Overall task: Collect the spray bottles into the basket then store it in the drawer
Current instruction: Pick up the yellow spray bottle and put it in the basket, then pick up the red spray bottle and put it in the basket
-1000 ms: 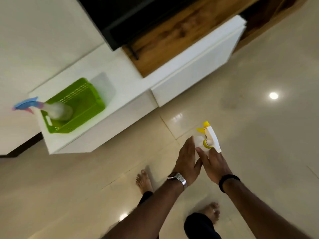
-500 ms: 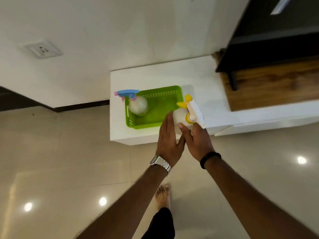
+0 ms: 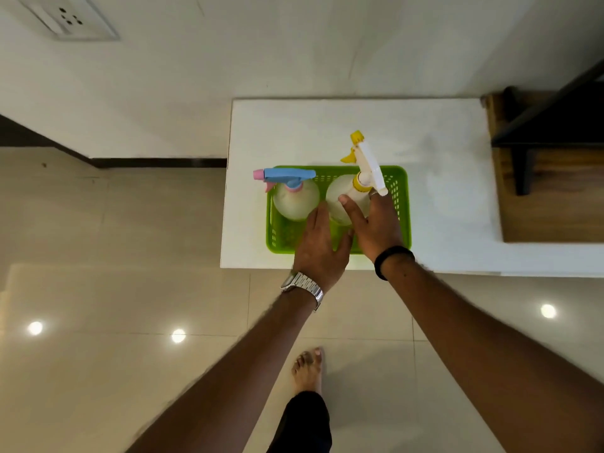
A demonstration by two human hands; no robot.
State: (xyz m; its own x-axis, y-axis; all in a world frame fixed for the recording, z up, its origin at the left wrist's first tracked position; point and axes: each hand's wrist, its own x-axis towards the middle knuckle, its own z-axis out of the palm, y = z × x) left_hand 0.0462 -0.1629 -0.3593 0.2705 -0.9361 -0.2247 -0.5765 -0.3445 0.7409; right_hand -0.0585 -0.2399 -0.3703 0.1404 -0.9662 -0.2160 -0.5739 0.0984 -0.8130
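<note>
Basket (image 3: 402,204): on our table (image 3: 441,191), 2 bottles inside.
Right hand (image 3: 376,228): we grip the yellow bottle (image 3: 343,201).
Left hand (image 3: 322,246): open, beside the blue bottle (image 3: 295,199).

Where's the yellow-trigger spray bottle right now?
Head view, centre: the yellow-trigger spray bottle stands in the green basket, right of the blue-trigger spray bottle, gripped by the right hand.

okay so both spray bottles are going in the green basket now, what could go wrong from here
The yellow-nozzle bottle stands tall beside the blue-nozzle bottle; either could tip when the right hand lets go. The green basket sits near the front edge of the white cabinet top, so a nudge from the left hand might slide it off.
</note>
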